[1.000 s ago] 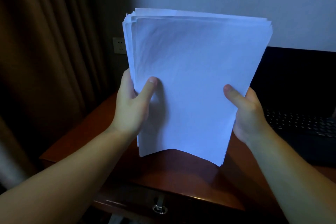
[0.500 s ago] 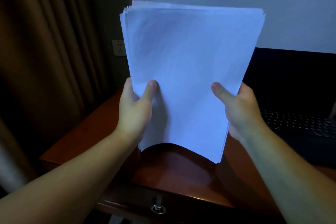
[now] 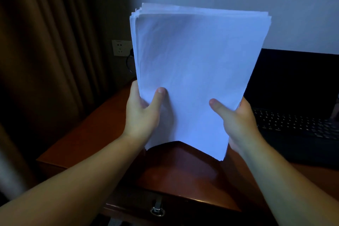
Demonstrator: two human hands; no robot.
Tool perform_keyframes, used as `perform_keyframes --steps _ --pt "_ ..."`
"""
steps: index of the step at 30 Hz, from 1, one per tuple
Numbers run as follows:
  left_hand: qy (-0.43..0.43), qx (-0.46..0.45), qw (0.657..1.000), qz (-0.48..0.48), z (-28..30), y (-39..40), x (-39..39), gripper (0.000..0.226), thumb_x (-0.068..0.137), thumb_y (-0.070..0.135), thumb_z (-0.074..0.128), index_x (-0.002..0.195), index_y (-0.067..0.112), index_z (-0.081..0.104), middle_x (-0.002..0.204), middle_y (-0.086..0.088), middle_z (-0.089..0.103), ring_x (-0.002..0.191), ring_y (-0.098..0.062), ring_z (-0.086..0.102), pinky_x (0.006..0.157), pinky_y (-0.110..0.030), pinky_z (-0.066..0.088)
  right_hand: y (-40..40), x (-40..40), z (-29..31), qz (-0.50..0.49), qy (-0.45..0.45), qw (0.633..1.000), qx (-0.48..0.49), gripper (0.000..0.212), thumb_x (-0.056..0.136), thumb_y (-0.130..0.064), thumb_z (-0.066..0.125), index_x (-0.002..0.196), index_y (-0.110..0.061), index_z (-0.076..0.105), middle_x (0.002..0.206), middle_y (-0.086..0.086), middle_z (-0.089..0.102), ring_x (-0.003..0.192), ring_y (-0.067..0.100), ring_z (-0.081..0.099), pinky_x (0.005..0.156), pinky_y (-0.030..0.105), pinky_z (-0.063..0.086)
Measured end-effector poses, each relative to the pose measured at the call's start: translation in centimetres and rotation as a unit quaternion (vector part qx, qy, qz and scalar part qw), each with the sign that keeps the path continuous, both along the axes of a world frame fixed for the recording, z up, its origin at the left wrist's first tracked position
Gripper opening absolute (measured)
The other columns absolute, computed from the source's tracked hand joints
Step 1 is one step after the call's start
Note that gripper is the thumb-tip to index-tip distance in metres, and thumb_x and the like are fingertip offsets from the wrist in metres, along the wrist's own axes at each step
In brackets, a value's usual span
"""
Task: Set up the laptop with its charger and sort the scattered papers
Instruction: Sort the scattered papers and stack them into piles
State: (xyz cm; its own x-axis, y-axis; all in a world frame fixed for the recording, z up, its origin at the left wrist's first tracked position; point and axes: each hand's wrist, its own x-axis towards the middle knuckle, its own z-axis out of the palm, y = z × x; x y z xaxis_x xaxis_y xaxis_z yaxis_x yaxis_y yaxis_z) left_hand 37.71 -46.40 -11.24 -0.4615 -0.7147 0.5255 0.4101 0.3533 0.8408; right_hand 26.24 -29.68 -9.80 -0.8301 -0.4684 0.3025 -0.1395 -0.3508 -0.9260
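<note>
Reddish wood of the table [image 3: 102, 134] shows no loose sheets, so the gathering looks done; squaring and setting down remain, I'd judge. Right of it the laptop [image 3: 293, 126] stands open and dark, and a cable [image 3: 128, 62] hangs at the wall socket [image 3: 120, 47]. The paper stack [image 3: 192, 71] is held upright above the table, top edges uneven. Left hand [image 3: 141, 115] and right hand [image 3: 236, 124] each grip a lower side edge, thumbs in front.

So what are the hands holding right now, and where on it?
A stack of papers, upright; the left hand grips its lower left edge, the right hand its lower right edge.
</note>
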Motion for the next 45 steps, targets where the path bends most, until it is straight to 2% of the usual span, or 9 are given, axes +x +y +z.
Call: perform_keyframes --steps 6,11,14,24,28,32,36,40,45 --pt "-0.032 0.016 0.999 -0.034 -1.5 -0.7 0.5 0.038 0.087 0.037 0.071 0.122 0.038 0.054 0.119 0.020 0.070 0.113 0.001 0.067 0.086 -0.017 0.052 0.4 -0.6 -1.1 0.004 -0.011 0.999 0.033 0.034 0.089 0.005 0.068 0.105 -0.025 0.066 0.094 -0.014 0.078 0.087 0.004 0.074 0.066 0.017 0.055" --pt "-0.065 0.020 0.998 0.008 -4.2 0.4 0.3 0.032 0.092 0.024 0.077 0.110 0.040 0.056 0.104 0.037 0.068 0.100 0.011 0.066 0.078 -0.012 0.049 0.5 -0.4 -2.4 0.002 -0.061 0.997 0.044 0.028 0.089 0.001 0.071 0.105 -0.021 0.070 0.097 -0.007 0.079 0.088 0.013 0.076 0.065 0.024 0.058" --pt "-0.052 0.023 0.998 0.010 -2.9 0.3 -0.1 0.028 0.087 0.033 0.073 0.109 0.042 0.057 0.105 0.035 0.069 0.103 0.009 0.066 0.083 -0.014 0.050 0.4 -0.5 -1.1 -0.003 -0.055 0.998 0.028 0.027 0.088 0.002 0.072 0.103 -0.020 0.070 0.093 -0.008 0.079 0.083 0.011 0.076 0.060 0.021 0.057" --pt "-0.101 0.039 0.994 -0.026 -5.9 -0.3 0.0 0.036 0.090 0.017 0.079 0.112 0.035 0.057 0.107 0.031 0.071 0.103 0.005 0.068 0.083 -0.018 0.052 0.8 -0.6 -4.4 0.004 -0.058 0.995 0.083 0.035 0.088 0.001 0.073 0.104 -0.028 0.067 0.097 -0.014 0.078 0.087 0.006 0.075 0.067 0.020 0.056" --pt "-0.124 0.033 0.991 -0.044 -5.1 -1.3 -0.1 0.041 0.082 0.019 0.086 0.112 0.032 0.061 0.109 0.021 0.074 0.104 -0.004 0.071 0.087 -0.031 0.056 1.0 -0.8 -4.4 0.012 -0.063 0.994 0.087 0.032 0.090 0.002 0.070 0.105 -0.027 0.068 0.096 -0.014 0.078 0.086 0.005 0.075 0.065 0.018 0.056" --pt "-0.174 0.011 0.980 -0.094 -2.7 -2.9 0.0 0.068 0.064 0.031 0.089 0.126 0.023 0.060 0.123 0.006 0.073 0.109 -0.015 0.072 0.092 -0.047 0.060 1.1 -0.8 -4.5 0.007 -0.062 0.994 0.093 0.031 0.090 0.002 0.070 0.105 -0.024 0.070 0.097 -0.011 0.078 0.087 0.008 0.075 0.067 0.021 0.056" --pt "-0.118 0.017 0.983 -0.138 1.1 -4.1 -0.3 0.078 0.065 0.023 0.091 0.133 0.019 0.053 0.127 0.000 0.071 0.113 -0.018 0.071 0.090 -0.045 0.061 1.1 -0.9 -4.5 0.010 -0.055 0.994 0.094 0.030 0.089 0.003 0.071 0.104 -0.023 0.071 0.099 -0.008 0.079 0.090 0.011 0.076 0.074 0.029 0.055" --pt "-0.086 0.035 0.984 -0.152 2.8 -4.2 -0.8 0.089 0.064 0.035 0.093 0.140 0.021 0.050 0.132 -0.002 0.069 0.118 -0.025 0.069 0.095 -0.049 0.058 1.3 -0.7 -4.6 0.013 -0.043 0.995 0.089 0.032 0.089 0.004 0.071 0.100 -0.026 0.070 0.096 -0.011 0.079 0.088 0.009 0.075 0.074 0.028 0.055" --pt "-0.077 0.003 0.993 -0.094 1.2 -2.8 -1.2 0.066 0.076 0.024 0.091 0.130 0.032 0.054 0.129 0.006 0.069 0.118 -0.014 0.068 0.099 -0.047 0.058 1.1 -0.7 -4.6 0.007 -0.047 0.995 0.091 0.031 0.089 0.002 0.072 0.102 -0.026 0.070 0.097 -0.010 0.079 0.089 0.010 0.075 0.074 0.029 0.055"
